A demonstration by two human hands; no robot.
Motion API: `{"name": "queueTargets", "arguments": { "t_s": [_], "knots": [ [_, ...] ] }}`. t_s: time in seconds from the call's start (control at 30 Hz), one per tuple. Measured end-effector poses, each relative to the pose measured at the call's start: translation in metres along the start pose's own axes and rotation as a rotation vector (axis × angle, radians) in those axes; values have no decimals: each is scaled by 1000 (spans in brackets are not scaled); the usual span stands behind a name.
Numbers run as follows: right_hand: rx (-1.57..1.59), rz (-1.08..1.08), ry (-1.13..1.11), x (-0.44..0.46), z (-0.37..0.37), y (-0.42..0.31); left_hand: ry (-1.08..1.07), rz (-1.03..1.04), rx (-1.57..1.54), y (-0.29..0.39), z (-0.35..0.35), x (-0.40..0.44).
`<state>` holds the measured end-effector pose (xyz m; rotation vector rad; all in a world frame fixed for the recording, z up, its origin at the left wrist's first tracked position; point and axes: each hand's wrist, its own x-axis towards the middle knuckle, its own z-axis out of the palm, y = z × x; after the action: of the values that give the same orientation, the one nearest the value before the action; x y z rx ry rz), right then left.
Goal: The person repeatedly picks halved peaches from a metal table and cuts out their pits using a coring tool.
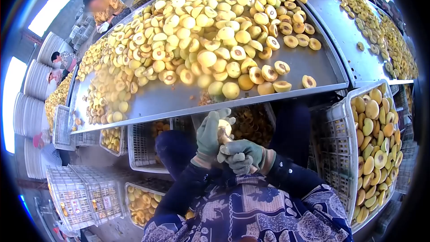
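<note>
Just below the metal table's front edge, my left hand (208, 134), in a grey-green glove, is closed around a pale yellow fruit half (225, 127). My right hand (244, 154), gloved the same way, is wrapped round a tool with a light handle end (253, 169). The tool's tip meets the fruit and is partly hidden by the fingers. Halved yellow fruits (192, 31) lie heaped on the metal table (165, 103) in front of me, many with their cut faces and brown centres showing.
A crate (333, 130) full of fruit halves stands at the right. More crates (139, 148) sit under the table and at the lower left (85, 192). A second table (331, 9) is at the upper right. Co-workers (107, 11) sit at the left and upper right.
</note>
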<state>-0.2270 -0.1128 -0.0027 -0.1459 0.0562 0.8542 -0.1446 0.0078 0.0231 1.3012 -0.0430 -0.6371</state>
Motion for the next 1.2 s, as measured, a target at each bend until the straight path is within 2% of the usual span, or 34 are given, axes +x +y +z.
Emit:
{"name": "queueTargets", "arguments": {
  "t_s": [0.03,0.17,0.3,0.37,0.43,0.5,0.53,0.6,0.63,0.7,0.77,0.83,0.87,0.93,0.97,1.0,1.03,1.07,1.13,1.17,1.2],
  "knots": [
    [92,-27,-123,4,-8,4,31,24,-39,-3,2,0],
    [280,-103,-297,13,-15,18,153,80,-185,-10,10,-1],
    [313,-163,-437,20,-16,20,177,63,-261,-3,15,-3],
    [329,-190,-394,19,-11,20,192,106,-297,-10,13,2],
    [308,-237,-391,17,-1,20,240,472,40,-30,-1,17],
    [236,-301,-425,14,10,15,237,165,-310,-24,-11,17],
    [203,-310,-416,13,10,14,258,377,-24,-17,-18,16],
    [182,-328,-359,9,-2,11,342,508,159,2,-35,13],
    [166,-338,-331,4,-7,6,408,434,54,17,-50,12],
    [191,-294,-82,-7,-20,-5,550,397,151,33,-116,19],
    [205,-274,166,-10,-45,-14,590,397,593,50,-182,20],
    [131,-250,411,-11,-47,-22,685,423,1449,61,-200,16],
    [47,-267,513,-8,-48,-24,737,512,1536,59,-193,21],
    [-110,-289,707,-3,-42,-26,519,627,1413,62,-146,35],
    [-221,-301,640,-2,-57,-24,361,954,1602,51,-134,56],
    [-334,-310,574,-2,-84,-22,232,1033,1439,45,-102,71],
    [-194,-337,508,-4,-83,-25,158,880,1296,39,-66,81],
    [-53,-357,442,-6,-82,-29,21,814,1347,34,-43,95],
    [82,-446,481,-3,-99,-33,-178,383,1468,43,15,109],
    [149,-491,496,-2,-106,-32,-188,177,1640,42,38,120],
    [38,-447,585,-5,-81,-32,-189,124,1736,39,52,127]
  ]
}}
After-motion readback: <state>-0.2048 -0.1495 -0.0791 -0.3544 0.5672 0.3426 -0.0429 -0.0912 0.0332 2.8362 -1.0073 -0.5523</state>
